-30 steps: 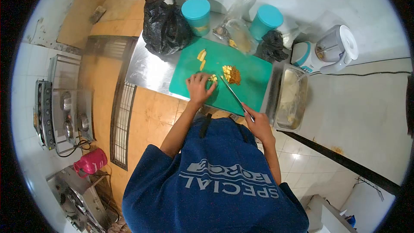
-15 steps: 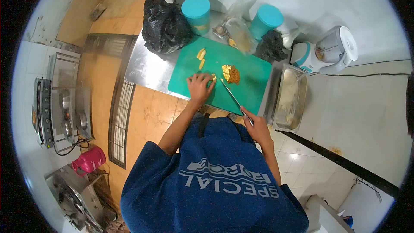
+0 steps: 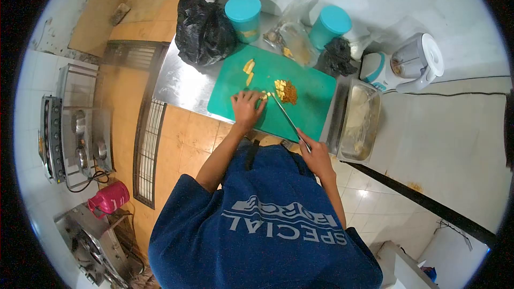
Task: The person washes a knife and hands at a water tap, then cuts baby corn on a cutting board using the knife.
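Observation:
My right hand (image 3: 315, 155) is closed round the handle of a knife (image 3: 287, 116), whose blade slants up and left over the green cutting board (image 3: 241, 59). The tip is beside small yellow pieces (image 3: 269, 94). At those pieces, my left hand (image 3: 247, 108) rests on the board with its fingertips on or by them; its fingers partly hide what they hold. Yellow cubes (image 3: 280, 88) lie against a pile of brown-orange bits (image 3: 289, 94) right of the knife tip. Longer yellow strips (image 3: 249, 72) lie at the board's upper left.
Behind the board stand a black bag (image 3: 203, 32), two turquoise-lidded containers (image 3: 243, 16) (image 3: 331, 25), a clear bag (image 3: 294, 37) and a smaller black bag (image 3: 338, 56). To the right are a metal tray (image 3: 360, 123) and a blender (image 3: 404, 64).
The knife's blade tip shifts slightly beside the small yellow pieces, which look more spread out than half a second ago. The whole view drifts slightly left.

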`<move>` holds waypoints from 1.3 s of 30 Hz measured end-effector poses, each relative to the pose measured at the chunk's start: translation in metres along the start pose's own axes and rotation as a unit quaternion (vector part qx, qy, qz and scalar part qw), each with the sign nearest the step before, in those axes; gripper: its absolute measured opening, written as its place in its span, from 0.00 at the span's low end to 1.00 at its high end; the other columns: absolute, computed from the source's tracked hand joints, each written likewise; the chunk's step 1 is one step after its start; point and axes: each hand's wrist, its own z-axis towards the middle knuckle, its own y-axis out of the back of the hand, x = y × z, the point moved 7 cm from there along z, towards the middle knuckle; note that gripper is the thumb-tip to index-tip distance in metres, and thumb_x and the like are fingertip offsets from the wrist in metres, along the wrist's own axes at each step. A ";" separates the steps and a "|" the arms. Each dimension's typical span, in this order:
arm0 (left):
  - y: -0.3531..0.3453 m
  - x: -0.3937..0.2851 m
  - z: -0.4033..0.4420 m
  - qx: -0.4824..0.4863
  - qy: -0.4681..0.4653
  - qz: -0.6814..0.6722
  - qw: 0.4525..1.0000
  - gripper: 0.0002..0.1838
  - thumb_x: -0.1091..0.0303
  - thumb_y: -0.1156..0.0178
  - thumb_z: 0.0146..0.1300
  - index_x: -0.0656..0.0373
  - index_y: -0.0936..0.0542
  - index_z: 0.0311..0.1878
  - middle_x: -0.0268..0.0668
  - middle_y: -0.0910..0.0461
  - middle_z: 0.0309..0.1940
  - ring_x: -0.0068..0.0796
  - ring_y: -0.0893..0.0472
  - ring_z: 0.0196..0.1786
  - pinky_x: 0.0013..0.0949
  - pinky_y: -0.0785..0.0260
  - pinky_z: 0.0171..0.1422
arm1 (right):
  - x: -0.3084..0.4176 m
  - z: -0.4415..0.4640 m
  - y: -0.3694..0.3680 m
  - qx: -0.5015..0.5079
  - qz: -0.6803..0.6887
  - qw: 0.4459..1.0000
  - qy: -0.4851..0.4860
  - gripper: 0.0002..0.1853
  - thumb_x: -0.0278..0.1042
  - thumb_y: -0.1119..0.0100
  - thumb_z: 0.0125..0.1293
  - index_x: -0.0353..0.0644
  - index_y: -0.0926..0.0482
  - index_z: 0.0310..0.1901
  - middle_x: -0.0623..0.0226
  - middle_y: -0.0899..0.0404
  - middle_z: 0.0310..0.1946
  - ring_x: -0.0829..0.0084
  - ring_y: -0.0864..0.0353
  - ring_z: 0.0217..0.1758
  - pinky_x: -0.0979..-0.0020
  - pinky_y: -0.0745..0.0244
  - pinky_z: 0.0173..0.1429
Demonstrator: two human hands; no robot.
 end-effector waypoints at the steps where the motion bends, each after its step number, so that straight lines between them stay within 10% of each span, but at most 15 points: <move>1: 0.001 0.000 0.000 -0.002 0.003 -0.008 1.000 0.11 0.56 0.26 0.64 0.46 0.11 0.46 0.29 0.14 0.48 0.37 0.21 0.55 0.50 0.38 0.60 | 0.003 0.001 0.000 0.011 -0.027 1.000 -0.003 0.22 0.38 0.41 0.78 0.62 0.18 0.70 0.41 0.15 0.31 0.43 0.16 0.31 0.54 0.22 0.44; 20: 0.004 0.008 -0.003 -0.019 0.014 -0.054 0.998 0.19 0.61 0.30 0.58 0.46 0.15 0.54 0.34 0.19 0.51 0.39 0.21 0.58 0.49 0.37 0.62 | 0.006 0.009 -0.016 0.027 -0.046 0.998 -0.019 0.23 0.42 0.42 0.77 0.63 0.20 0.72 0.39 0.15 0.32 0.37 0.15 0.36 0.43 0.20 0.47; 29: 0.017 -0.033 -0.002 0.043 -0.186 -0.007 0.982 0.29 0.42 0.28 0.61 0.30 0.16 0.66 0.39 0.29 0.76 0.53 0.33 0.76 0.63 0.41 0.74 | 0.007 -0.008 0.007 0.044 -0.157 0.987 -0.009 0.24 0.42 0.40 0.76 0.64 0.20 0.72 0.50 0.13 0.36 0.45 0.12 0.39 0.44 0.18 0.43; 39: 0.014 -0.021 -0.001 0.050 -0.091 0.019 0.994 0.28 0.34 0.31 0.61 0.26 0.14 0.64 0.34 0.34 0.81 0.52 0.40 0.82 0.68 0.50 0.77 | 0.025 -0.019 0.024 0.004 -0.229 0.973 0.036 0.21 0.42 0.35 0.74 0.63 0.17 0.67 0.62 0.17 0.35 0.56 0.12 0.34 0.54 0.18 0.36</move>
